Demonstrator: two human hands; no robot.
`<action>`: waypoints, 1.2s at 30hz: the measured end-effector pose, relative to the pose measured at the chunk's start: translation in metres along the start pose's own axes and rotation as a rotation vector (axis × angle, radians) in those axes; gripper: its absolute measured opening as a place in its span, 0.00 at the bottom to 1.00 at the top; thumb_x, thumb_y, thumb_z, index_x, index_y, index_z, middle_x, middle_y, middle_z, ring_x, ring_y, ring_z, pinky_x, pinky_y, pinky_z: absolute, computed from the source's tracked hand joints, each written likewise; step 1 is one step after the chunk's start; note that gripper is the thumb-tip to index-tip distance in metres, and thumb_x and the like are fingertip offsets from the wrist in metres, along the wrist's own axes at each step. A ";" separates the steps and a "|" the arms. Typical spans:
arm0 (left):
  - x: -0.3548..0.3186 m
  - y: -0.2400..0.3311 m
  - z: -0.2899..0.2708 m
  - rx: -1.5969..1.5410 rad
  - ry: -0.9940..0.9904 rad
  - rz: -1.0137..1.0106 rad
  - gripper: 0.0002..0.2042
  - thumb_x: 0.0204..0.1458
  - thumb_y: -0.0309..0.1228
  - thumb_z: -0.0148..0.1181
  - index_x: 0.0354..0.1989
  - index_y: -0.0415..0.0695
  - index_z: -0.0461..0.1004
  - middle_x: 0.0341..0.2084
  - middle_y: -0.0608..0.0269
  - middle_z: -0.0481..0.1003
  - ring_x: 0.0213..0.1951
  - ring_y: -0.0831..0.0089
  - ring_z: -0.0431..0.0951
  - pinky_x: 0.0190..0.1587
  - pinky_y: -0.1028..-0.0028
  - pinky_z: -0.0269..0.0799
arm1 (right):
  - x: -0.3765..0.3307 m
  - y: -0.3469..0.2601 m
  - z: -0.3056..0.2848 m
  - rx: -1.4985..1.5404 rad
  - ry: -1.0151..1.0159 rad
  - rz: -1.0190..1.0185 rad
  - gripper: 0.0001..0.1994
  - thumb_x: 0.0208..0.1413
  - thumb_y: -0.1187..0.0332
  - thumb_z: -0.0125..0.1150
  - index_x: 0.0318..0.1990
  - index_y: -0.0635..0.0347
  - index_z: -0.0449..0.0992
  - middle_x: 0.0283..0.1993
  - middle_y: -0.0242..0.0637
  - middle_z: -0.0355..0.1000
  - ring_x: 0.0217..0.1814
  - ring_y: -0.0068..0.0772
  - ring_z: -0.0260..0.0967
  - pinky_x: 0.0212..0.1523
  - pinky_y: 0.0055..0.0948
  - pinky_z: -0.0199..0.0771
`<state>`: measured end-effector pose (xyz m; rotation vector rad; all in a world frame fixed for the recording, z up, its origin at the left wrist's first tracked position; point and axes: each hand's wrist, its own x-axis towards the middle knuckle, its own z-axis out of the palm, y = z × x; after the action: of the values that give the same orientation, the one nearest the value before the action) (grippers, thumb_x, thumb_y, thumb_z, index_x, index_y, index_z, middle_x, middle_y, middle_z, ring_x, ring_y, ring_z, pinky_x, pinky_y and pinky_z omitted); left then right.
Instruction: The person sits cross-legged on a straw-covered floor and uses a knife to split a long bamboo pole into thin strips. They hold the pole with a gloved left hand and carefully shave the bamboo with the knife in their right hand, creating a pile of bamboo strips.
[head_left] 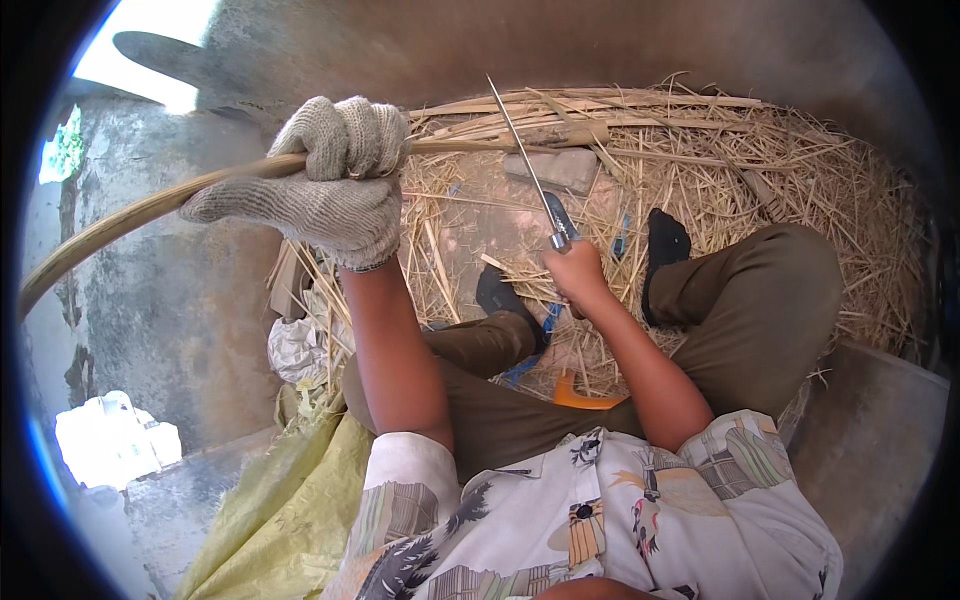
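Note:
My left hand [345, 185], in a grey knitted glove, is closed around a long bamboo pole [130, 213]. The near length of the pole bends down toward the left rim, and its other end reaches right past the glove, above the floor. Bare and closed, my right hand [577, 272] grips a long knife [523, 155]. Its thin blade points up and away, and a metal collar shows just above my fist. The blade crosses in front of the far end of the pole in this view; whether they touch I cannot tell.
Straw-like bamboo shavings [780, 175] cover the floor ahead and right. A brick-like block [553, 170] lies beyond my feet. An orange object [583, 393] lies between my legs. A yellow-green sack [280, 490] and crumpled white material [297, 349] are at my left, beside a worn wall [170, 310].

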<state>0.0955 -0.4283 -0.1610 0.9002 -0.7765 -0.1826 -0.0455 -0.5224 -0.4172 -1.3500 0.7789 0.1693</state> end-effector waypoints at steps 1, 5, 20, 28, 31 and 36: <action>0.000 0.002 -0.004 -0.002 0.011 -0.003 0.44 0.29 0.89 0.32 0.11 0.52 0.52 0.07 0.71 0.50 0.12 0.76 0.48 0.17 0.72 0.42 | -0.002 -0.006 -0.005 0.208 -0.159 0.148 0.13 0.48 0.66 0.61 0.18 0.63 0.69 0.16 0.36 0.67 0.17 0.35 0.64 0.24 0.36 0.65; 0.001 0.006 -0.018 -0.051 -0.034 -0.013 0.42 0.31 0.87 0.35 0.11 0.53 0.53 0.08 0.72 0.51 0.13 0.75 0.48 0.19 0.72 0.42 | -0.031 -0.041 -0.008 0.415 -0.242 0.129 0.14 0.50 0.70 0.60 0.16 0.61 0.65 0.13 0.27 0.62 0.14 0.23 0.57 0.20 0.29 0.59; 0.003 0.004 -0.027 -0.146 -0.117 -0.114 0.43 0.25 0.89 0.38 0.11 0.54 0.55 0.08 0.73 0.52 0.14 0.75 0.51 0.21 0.71 0.45 | 0.005 0.003 -0.010 0.230 -0.228 0.214 0.13 0.47 0.68 0.61 0.18 0.64 0.67 0.14 0.37 0.63 0.16 0.35 0.65 0.23 0.36 0.68; 0.001 0.007 -0.036 -0.116 -0.051 -0.109 0.44 0.23 0.90 0.35 0.11 0.53 0.54 0.08 0.72 0.52 0.14 0.74 0.50 0.22 0.70 0.45 | -0.029 -0.042 -0.004 0.128 0.258 -0.548 0.15 0.51 0.72 0.59 0.16 0.61 0.63 0.14 0.24 0.58 0.19 0.15 0.52 0.22 0.26 0.54; 0.003 0.006 -0.033 -0.138 -0.193 -0.088 0.34 0.34 0.76 0.41 0.12 0.53 0.55 0.09 0.70 0.52 0.14 0.73 0.49 0.22 0.70 0.45 | -0.019 -0.009 0.001 -0.017 0.227 -0.508 0.13 0.50 0.67 0.61 0.19 0.64 0.69 0.14 0.32 0.64 0.19 0.22 0.61 0.24 0.33 0.63; 0.009 -0.002 -0.036 -0.232 -0.373 -0.048 0.21 0.55 0.46 0.52 0.15 0.52 0.56 0.11 0.69 0.53 0.15 0.73 0.50 0.21 0.69 0.45 | 0.011 0.021 0.005 0.063 0.045 -0.047 0.13 0.51 0.70 0.59 0.18 0.56 0.63 0.12 0.29 0.60 0.07 0.24 0.55 0.10 0.31 0.53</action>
<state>0.1263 -0.4103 -0.1712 0.6714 -1.0555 -0.4826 -0.0462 -0.5160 -0.4403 -1.3147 0.7833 0.0763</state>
